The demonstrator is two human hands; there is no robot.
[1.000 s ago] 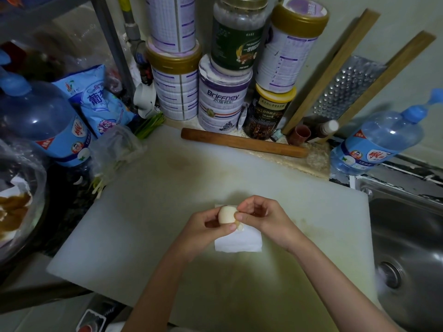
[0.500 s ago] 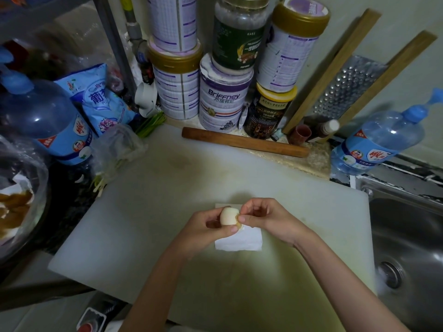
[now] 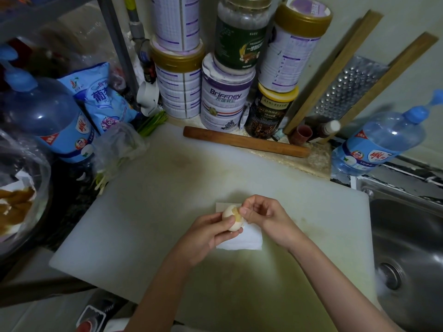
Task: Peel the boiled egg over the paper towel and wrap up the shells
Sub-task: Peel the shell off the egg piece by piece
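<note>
pale wall (image 3: 395, 17), steel sink (image 3: 412, 248), dim light

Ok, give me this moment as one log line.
stage: peeling | left hand: holds egg | right hand: pinches at egg's shell | paper towel: below egg, on cutting board

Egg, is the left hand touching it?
Touching. The head view shows the left hand with its thumb and fingers curled round the egg, with no gap between them, over the paper towel.
</note>
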